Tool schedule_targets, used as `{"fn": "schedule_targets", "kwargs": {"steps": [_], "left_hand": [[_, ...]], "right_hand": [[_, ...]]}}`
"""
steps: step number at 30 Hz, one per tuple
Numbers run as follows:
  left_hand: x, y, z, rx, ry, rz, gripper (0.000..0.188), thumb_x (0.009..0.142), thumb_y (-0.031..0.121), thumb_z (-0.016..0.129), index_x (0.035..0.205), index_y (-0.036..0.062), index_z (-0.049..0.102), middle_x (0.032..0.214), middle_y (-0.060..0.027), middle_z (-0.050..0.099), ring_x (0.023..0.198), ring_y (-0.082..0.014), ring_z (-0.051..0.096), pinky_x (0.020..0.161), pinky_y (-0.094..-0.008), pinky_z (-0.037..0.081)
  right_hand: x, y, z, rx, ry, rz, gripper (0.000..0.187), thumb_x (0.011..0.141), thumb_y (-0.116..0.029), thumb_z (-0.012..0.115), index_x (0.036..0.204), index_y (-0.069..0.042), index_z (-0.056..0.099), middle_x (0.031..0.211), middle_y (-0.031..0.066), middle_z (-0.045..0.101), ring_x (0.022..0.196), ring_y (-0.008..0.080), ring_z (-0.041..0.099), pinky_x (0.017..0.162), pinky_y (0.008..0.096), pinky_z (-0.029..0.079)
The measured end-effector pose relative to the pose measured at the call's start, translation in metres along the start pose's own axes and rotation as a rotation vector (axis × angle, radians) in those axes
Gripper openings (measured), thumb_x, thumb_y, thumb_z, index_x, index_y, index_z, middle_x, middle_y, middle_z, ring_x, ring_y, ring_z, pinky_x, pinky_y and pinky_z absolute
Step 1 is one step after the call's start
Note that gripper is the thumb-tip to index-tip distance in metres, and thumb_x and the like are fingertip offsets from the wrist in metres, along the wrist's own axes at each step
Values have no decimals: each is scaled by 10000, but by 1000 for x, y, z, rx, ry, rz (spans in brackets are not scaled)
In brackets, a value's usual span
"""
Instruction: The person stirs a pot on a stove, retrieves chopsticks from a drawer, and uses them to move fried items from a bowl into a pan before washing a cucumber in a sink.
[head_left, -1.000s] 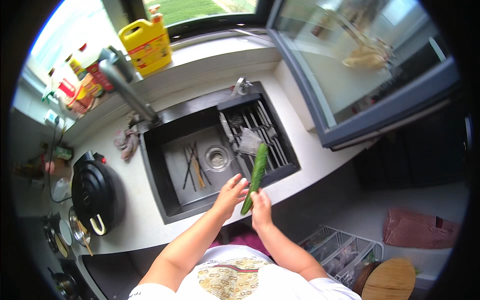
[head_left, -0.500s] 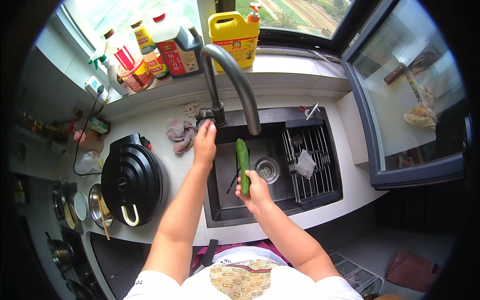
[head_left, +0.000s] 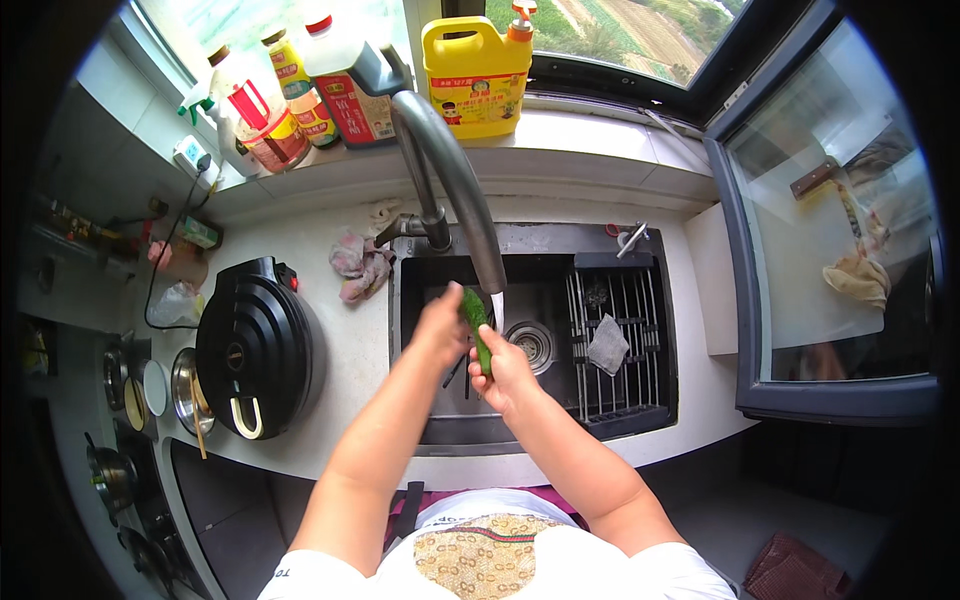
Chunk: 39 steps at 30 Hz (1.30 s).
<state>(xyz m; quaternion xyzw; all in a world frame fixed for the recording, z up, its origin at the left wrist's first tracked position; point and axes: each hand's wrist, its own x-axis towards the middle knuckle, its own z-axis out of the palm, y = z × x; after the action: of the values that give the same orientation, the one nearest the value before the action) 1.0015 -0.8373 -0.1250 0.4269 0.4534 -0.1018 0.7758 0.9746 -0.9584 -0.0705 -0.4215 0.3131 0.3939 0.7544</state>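
Note:
A green cucumber [head_left: 477, 318] is held upright-slanting over the dark sink [head_left: 455, 430]. My right hand [head_left: 503, 375] has its fingers wrapped round the lower end. Beside the upper part of the cucumber is my left hand [head_left: 441, 325], blurred by motion; whether it touches or grips the cucumber I cannot make out. Water [head_left: 498, 308] runs from the curved grey faucet [head_left: 465, 180] just right of the cucumber's top. Below lies the round drain [head_left: 530, 346], near the right hand.
A slatted rack [head_left: 625, 385] with a pale cloth [head_left: 608, 345] spans the sink's right side. Left on the counter stand a black round electric cooker [head_left: 255, 350] and a crumpled rag [head_left: 360, 265]. Bottles and a yellow jug [head_left: 478, 75] line the sill; an open window sash [head_left: 830, 210] juts in right.
My left hand has moved from the faucet's handle down to the cucumber. Water now flows from the spout. The right hand keeps hold of the cucumber.

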Motion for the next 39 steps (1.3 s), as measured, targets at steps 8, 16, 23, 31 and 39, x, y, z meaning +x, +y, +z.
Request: {"fn": "schedule_targets", "kwargs": {"steps": [8,16,23,31,39], "left_hand": [[53,-55,20,-171,-222,-224,336,911,416,489,926,81,505,740,-58,550,573,-200,539,494,-347,482],[29,-109,38,-13,-30,-148,172,895,194,564,895,32,508,720,-80,547,555,-190,522,488,-327,473],[81,-91,-6,-527,-232,-335,278,841,343,630,739,105,530,625,-6,527,517,-147,517,485,-299,468],[45,-89,9,-1002,-490,-370,310,811,396,657,753,115,541,600,17,516,544,-99,514,498,-235,471],[-4,-79,24,-179,-299,-48,272,874,331,595,946,95,478,726,-26,521,651,-162,517,580,-327,493]], "right_hand": [[-37,44,-50,-552,-40,-266,196,938,-218,424,1071,-75,453,705,41,463,415,126,453,343,261,335],[4,26,-80,-1825,251,-502,587,857,-236,511,1346,-14,274,975,221,581,777,382,622,681,480,502],[-27,52,-82,-1204,-41,-691,565,887,-282,524,1350,-33,315,861,149,580,595,261,597,554,392,496],[-34,22,-59,-9,-187,-38,250,967,-307,398,1008,-69,463,756,26,482,432,73,392,326,193,281],[-1,20,-77,-646,46,-116,340,959,-361,393,857,-58,508,691,44,562,462,100,510,342,216,358]]}}
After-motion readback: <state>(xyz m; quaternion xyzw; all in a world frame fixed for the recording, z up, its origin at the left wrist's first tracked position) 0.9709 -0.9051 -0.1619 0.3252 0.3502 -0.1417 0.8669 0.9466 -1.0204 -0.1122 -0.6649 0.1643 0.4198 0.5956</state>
